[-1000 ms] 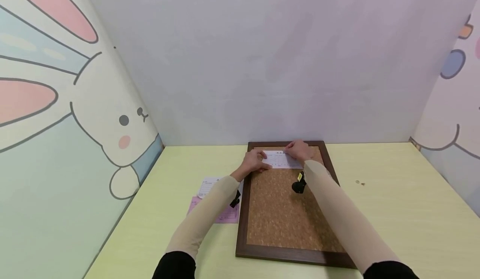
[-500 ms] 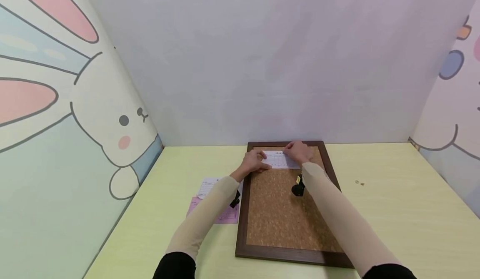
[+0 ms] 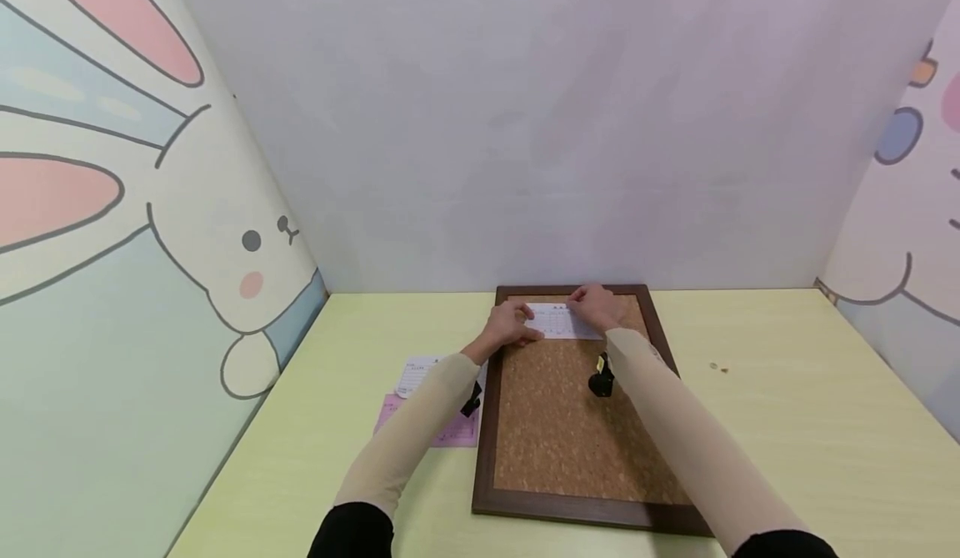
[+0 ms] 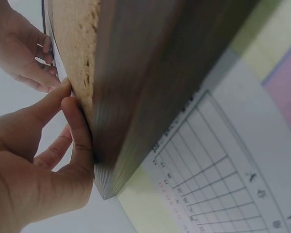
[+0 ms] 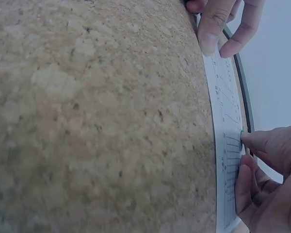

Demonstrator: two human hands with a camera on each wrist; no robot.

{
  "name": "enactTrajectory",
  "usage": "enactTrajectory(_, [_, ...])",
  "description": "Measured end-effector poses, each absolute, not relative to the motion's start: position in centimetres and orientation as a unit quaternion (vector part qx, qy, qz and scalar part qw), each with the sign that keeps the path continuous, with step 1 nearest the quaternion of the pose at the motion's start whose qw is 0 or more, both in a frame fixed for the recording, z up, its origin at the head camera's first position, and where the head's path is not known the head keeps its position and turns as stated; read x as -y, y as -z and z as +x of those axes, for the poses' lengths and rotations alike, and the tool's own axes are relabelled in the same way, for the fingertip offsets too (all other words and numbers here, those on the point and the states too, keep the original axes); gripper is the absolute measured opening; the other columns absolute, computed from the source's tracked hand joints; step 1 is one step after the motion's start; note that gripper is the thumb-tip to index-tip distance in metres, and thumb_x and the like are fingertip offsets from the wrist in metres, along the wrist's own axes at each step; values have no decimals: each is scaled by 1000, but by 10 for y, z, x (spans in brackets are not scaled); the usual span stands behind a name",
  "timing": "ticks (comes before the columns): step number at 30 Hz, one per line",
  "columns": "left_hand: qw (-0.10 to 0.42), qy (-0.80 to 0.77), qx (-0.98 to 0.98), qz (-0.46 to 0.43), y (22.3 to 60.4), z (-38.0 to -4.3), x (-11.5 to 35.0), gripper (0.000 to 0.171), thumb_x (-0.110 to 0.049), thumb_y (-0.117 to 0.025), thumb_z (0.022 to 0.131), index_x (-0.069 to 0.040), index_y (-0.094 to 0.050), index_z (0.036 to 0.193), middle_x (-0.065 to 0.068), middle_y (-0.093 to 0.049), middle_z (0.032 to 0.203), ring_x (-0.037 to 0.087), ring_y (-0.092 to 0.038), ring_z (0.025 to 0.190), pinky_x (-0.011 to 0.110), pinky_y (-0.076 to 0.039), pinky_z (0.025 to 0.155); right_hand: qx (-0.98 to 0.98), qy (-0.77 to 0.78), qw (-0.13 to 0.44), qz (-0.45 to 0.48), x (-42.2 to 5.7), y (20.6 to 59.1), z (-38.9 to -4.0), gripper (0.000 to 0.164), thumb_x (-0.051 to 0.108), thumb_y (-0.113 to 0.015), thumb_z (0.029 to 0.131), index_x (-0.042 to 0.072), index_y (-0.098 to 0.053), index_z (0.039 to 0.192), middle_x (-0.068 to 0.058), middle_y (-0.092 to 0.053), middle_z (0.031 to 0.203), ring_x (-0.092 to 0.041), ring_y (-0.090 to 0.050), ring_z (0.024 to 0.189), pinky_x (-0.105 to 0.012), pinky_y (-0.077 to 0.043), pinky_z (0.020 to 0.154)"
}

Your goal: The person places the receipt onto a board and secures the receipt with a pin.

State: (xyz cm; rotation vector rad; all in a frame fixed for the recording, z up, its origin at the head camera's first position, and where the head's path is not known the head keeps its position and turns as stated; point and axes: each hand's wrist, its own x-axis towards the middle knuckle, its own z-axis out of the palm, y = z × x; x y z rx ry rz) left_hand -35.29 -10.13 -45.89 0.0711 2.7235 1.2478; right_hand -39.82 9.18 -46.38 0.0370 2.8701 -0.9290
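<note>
In the head view a printed white paper slip (image 3: 555, 321) lies across the top of a framed corkboard (image 3: 555, 424). My left hand (image 3: 507, 324) touches the slip's left end; the right wrist view shows its thumb and a finger (image 5: 211, 41) pressing there. At the slip's top edge is my right hand (image 3: 597, 306). Its thumb tip (image 5: 250, 140) presses on a small green thing (image 5: 242, 132) that looks like a pin's head, mostly covered. Its other fingers bend down onto the slip. From the left wrist, both hands show beyond the board's dark frame (image 4: 136, 73).
Left of the board, partly under my left sleeve, lie a white slip (image 3: 414, 374) and a pink slip (image 3: 456, 434). Two tiny items (image 3: 717, 367) lie on the table (image 3: 810, 424) to the right. A wall (image 3: 525, 166) stands right behind the board.
Both hands stay in place on the slip. The right wrist shifts slightly, and the head view itself moves a little.
</note>
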Motion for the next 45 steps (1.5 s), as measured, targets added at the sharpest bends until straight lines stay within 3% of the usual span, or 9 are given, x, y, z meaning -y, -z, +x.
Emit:
enactTrajectory(4, [78,-412,-907,39,459,-353,102,36,-17,-84,85,-1,-67,113,9,-63,94,6,-55,55,16,-47,52,-936,337,106,-12,-100,458,-394,31,24,-57,103,7,-70,124,-18,-66,131,-29,-60,106,-43,-49,90])
enactTrajectory(8, [79,-421,-902,53,460,-354,107,32,-14,-80,89,-1,-67,115,8,-66,80,5,-58,55,17,-49,55,-924,354,140,-32,-106,451,-392,37,24,-56,103,7,-66,134,-19,-63,135,-26,-58,105,-40,-50,90])
enactTrajectory(14, [54,-480,-873,71,461,-347,121,31,-7,-70,93,3,-66,122,20,-75,100,12,-67,66,22,-55,60,-908,383,164,-43,-115,449,-388,41,24,-57,104,3,-60,140,-18,-66,126,-19,-60,93,-31,-49,82])
enactTrajectory(18, [46,-501,-862,66,461,-344,137,33,-7,-69,94,5,-65,125,21,-73,101,15,-68,71,25,-58,63,-899,401,165,-56,-120,448,-384,41,21,-57,104,-1,-58,139,-18,-67,117,-19,-58,86,-28,-48,75])
enactTrajectory(23, [62,-492,-867,56,457,-340,155,37,-12,-70,96,2,-63,130,18,-71,97,14,-65,69,32,-59,67,-883,430,171,-74,-125,444,-375,41,16,-54,105,-6,-56,139,-22,-65,120,-20,-57,85,-27,-49,72])
enactTrajectory(27, [86,-483,-869,58,454,-336,167,39,-15,-69,97,-3,-62,134,16,-70,104,15,-67,72,38,-61,73,-878,440,166,-87,-130,440,-365,41,14,-54,105,-8,-54,140,-25,-64,122,-19,-57,85,-27,-51,72])
enactTrajectory(32, [100,-469,-874,73,447,-324,187,41,-17,-67,99,-3,-60,137,19,-70,110,21,-71,81,36,-61,73,-880,437,159,-95,-139,431,-354,41,15,-56,104,-8,-55,139,-28,-65,122,-16,-59,80,-30,-54,72])
enactTrajectory(39, [104,-454,-883,62,448,-308,224,39,-19,-66,100,-2,-61,135,17,-68,107,25,-71,86,33,-59,73,-880,436,149,-116,-144,426,-344,38,16,-57,105,-6,-59,136,-29,-61,132,-29,-67,99,-33,-57,78])
enactTrajectory(45, [102,-435,-894,43,448,-292,260,39,-20,-66,100,-1,-62,134,17,-68,107,27,-70,89,30,-58,74,-865,452,169,-137,-140,426,-334,38,16,-59,103,-6,-61,134,-27,-65,124,-34,-66,101,-34,-58,78])
